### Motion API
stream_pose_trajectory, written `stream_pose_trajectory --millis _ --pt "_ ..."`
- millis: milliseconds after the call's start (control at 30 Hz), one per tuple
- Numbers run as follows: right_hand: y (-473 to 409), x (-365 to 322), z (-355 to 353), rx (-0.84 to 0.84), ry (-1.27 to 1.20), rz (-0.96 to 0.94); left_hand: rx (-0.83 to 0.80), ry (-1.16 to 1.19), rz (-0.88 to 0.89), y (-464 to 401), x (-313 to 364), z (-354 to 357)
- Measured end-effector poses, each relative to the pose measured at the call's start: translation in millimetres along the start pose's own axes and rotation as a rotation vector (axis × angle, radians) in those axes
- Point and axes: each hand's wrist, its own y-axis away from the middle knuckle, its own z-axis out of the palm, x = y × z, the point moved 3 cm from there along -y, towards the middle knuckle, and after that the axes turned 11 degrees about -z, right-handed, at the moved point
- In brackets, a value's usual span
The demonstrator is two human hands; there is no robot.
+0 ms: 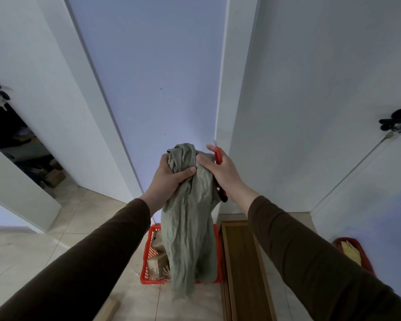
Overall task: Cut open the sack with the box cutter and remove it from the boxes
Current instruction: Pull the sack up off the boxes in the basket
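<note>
The left hand (166, 179) is curled tight round the bunched top of the grey-green sack (188, 218), thumb across the front of the cloth, arm stretched forward in a brown sleeve (83, 258). The right hand (220, 170) sits just beside it on the sack's right flank, thumb pressed onto the cloth while the fingers wrap the red box cutter (218, 156); the cutter's upper end, with a pale tip, rises above the fingers and its lower end shows under the wrist.

The sack hangs slack from both hands, held up in the air, its frayed lower edge draping past the front rim of a red basket (148, 269) on the tiled floor (33, 246). Cardboard boxes (158, 260) lie uncovered in the basket's left part, against its left wall.

Space is narrow: a white wall panel (148, 77) stands straight ahead and a white door (310, 112) closes the right side. A long wooden tray (243, 262) lies touching the basket's right edge. Open floor stretches to the left, toward a dark doorway (21, 144). A second red basket (354, 253) sits at the far right.
</note>
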Motion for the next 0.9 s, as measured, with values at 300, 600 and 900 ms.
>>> stream_pose_trajectory --millis 300,600,900 --pt "5.7 15.1 1.7 -0.172 0.163 -0.166 0.011 0.033 -0.207 -8.4 18.0 -0.4" --pt "8.2 21.2 3.1 -0.006 -0.39 0.361 -0.223 -0.053 0.012 15.8 6.9 12.2" --pt "5.2 14.1 1.5 0.133 -0.015 0.131 0.001 -0.02 0.016 15.6 -5.5 3.7"
